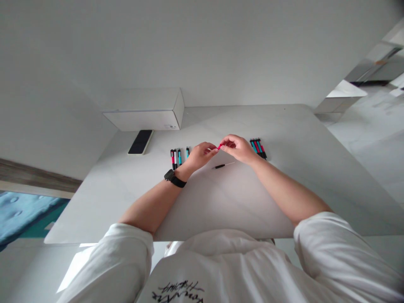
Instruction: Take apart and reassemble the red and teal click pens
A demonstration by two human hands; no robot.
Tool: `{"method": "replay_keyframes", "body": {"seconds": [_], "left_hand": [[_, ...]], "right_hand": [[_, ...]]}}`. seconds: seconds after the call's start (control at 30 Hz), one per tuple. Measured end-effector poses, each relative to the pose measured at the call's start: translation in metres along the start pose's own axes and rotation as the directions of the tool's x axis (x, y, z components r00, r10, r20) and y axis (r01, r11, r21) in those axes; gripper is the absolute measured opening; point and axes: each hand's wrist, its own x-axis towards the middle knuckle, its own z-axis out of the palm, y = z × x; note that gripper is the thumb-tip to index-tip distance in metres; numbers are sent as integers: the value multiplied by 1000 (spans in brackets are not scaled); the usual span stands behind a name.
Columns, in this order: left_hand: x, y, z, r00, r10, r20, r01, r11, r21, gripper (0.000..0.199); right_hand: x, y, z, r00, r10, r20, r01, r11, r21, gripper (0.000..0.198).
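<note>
Between my two hands is a small red pen barrel point(219, 146), mostly covered by the fingertips. My left hand point(200, 155), with a black watch on its wrist, is closed in a pinch at its left end. From the other side my right hand point(238, 149) pinches it as well. Just below the hands, a black pen part with a thin pale refill point(220, 166) lies on the white table. Left of my left hand, several pens point(176, 158) in red, white and turquoise with black ends are lined up. A tight row of pens point(258, 148) lies right of my right hand.
A long white box point(142, 120) stands at the back left against the wall. In front of it lies a phone point(141, 142) with a dark screen. The white table point(221, 206) ends close to my body. Blue cushioned furniture point(28, 212) is beyond its left edge.
</note>
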Motion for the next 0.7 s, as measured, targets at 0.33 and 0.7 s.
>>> {"method": "replay_keyframes", "body": {"seconds": [0.33,0.7], "left_hand": [[4,-7,0,987,-135,92,158,930,-331,43],[6,-10,1,959,-215,186,281,812,-512,48]], "right_hand": [[-1,-3,3,999,25,-22,-23,998,53,34],[-2,-1,3,1000,-20,-10,21,998,61,30]]}}
